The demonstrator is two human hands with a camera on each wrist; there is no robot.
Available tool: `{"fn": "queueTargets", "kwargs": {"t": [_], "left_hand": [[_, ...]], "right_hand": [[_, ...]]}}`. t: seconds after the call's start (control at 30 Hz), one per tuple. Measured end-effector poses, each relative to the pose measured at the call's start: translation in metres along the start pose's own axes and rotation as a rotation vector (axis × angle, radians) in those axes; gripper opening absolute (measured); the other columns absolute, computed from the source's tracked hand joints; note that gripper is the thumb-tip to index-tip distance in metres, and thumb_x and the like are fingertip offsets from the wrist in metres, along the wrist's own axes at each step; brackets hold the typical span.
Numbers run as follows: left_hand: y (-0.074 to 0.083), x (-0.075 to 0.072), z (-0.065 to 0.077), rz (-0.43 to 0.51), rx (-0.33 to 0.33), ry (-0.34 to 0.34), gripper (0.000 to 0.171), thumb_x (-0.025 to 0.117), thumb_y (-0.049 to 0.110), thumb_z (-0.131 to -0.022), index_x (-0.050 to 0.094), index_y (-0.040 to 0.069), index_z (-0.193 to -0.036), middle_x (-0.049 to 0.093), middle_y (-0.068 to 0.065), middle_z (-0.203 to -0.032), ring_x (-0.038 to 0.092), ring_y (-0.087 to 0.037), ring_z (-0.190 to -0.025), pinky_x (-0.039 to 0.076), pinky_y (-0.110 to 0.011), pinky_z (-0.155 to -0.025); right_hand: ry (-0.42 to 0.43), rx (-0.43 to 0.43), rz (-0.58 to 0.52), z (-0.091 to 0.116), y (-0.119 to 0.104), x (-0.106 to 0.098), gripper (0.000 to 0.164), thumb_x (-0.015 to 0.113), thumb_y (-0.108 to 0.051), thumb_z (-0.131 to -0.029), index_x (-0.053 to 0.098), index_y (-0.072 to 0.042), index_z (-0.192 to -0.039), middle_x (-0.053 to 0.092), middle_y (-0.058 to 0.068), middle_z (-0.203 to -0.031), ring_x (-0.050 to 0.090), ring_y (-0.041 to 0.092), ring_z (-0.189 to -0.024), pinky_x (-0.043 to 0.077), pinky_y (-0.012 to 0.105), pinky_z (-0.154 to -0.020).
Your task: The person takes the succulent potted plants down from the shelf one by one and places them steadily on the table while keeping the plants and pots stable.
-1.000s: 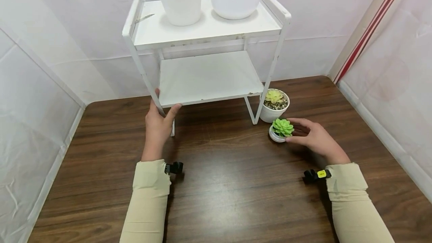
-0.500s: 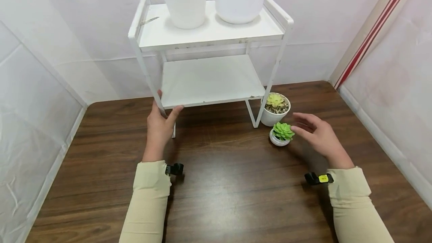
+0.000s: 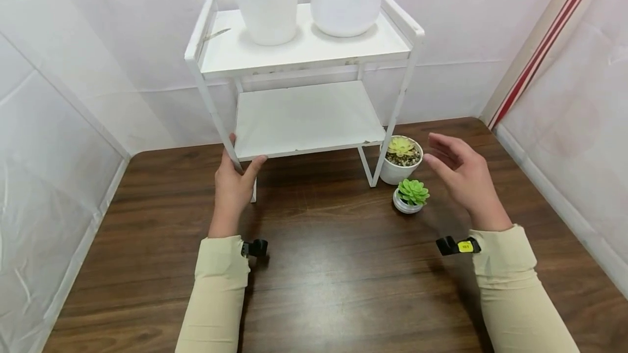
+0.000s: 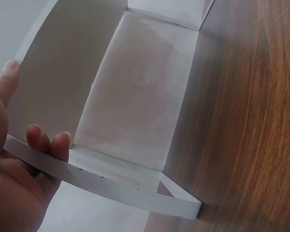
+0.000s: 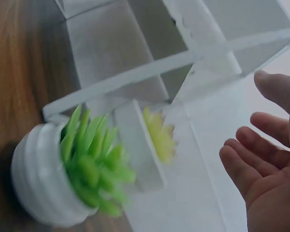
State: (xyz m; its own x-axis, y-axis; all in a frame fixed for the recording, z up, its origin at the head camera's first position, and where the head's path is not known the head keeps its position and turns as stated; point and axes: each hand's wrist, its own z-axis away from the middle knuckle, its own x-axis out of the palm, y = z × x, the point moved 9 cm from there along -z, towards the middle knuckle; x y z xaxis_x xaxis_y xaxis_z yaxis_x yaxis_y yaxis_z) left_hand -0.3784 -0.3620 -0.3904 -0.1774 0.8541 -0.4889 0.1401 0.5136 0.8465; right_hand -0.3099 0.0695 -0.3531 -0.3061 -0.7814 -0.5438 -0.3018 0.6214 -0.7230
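My left hand (image 3: 233, 189) grips the left front leg of a white two-tier shelf (image 3: 309, 119). In the left wrist view its fingers (image 4: 61, 145) curl round the leg, with the thumb at the lower tier's edge. My right hand (image 3: 463, 176) is raised beside the shelf's right side, fingers relaxed and holding nothing. Below and left of it, a small white ribbed pot with a bright green succulent (image 3: 412, 194) stands on the table. Just behind stands a larger white pot with a yellow-green succulent (image 3: 401, 148), partly overlapped by the shelf's right leg.
On the top tier stand a tall white pot (image 3: 267, 7) and a rounder white pot (image 3: 346, 1), both with succulents. The brown wooden table (image 3: 314, 277) meets white sheeting (image 3: 162, 53) at the back and sides. A red-striped strip (image 3: 544, 45) runs up the right corner.
My right hand has let go of the small green succulent pot and moved up and away from it. The left hand keeps its grip on the shelf leg.
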Motion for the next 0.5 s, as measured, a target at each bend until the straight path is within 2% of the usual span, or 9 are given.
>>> {"fn": "queueTargets", "kwargs": {"t": [0.13,0.27,0.33,0.5], "left_hand": [[-0.002,-0.003,0.000,0.000,-0.005,0.007,0.094,0.059,0.065,-0.084,0.013,0.027,-0.157,0.056,-0.023,-0.123,0.053,-0.031,-0.090,0.045,-0.047,-0.089],[-0.004,-0.003,0.000,0.000,-0.015,0.008,0.095,0.059,0.065,-0.083,0.012,0.029,-0.157,0.056,-0.022,-0.126,0.055,-0.031,-0.092,0.045,-0.048,-0.090],[-0.004,-0.003,0.000,0.000,-0.015,0.008,0.094,0.060,0.064,-0.084,0.012,0.029,-0.157,0.057,-0.022,-0.122,0.055,-0.031,-0.091,0.046,-0.047,-0.089],[-0.002,-0.002,-0.001,-0.008,0.001,0.000,0.094,0.060,0.062,-0.085,0.012,0.026,-0.157,0.055,-0.022,-0.129,0.057,-0.032,-0.096,0.046,-0.049,-0.092]], "right_hand": [[0.020,-0.010,-0.037,-0.011,-0.017,0.002,0.045,0.065,-0.023,-0.094,0.055,-0.017,-0.138,0.056,0.010,-0.135,0.057,0.015,-0.121,0.044,0.011,-0.095],[0.035,-0.024,-0.079,-0.021,-0.032,0.004,0.047,0.066,-0.020,-0.093,0.054,-0.016,-0.139,0.055,0.013,-0.135,0.056,0.018,-0.123,0.044,0.013,-0.097],[0.049,-0.037,-0.101,-0.025,-0.039,0.005,0.048,0.066,-0.019,-0.093,0.054,-0.014,-0.139,0.055,0.015,-0.134,0.056,0.017,-0.123,0.044,0.013,-0.097],[0.100,-0.069,-0.167,-0.034,-0.053,0.004,0.048,0.067,-0.014,-0.092,0.054,-0.010,-0.138,0.057,0.015,-0.132,0.058,0.010,-0.119,0.045,0.015,-0.097]]}}
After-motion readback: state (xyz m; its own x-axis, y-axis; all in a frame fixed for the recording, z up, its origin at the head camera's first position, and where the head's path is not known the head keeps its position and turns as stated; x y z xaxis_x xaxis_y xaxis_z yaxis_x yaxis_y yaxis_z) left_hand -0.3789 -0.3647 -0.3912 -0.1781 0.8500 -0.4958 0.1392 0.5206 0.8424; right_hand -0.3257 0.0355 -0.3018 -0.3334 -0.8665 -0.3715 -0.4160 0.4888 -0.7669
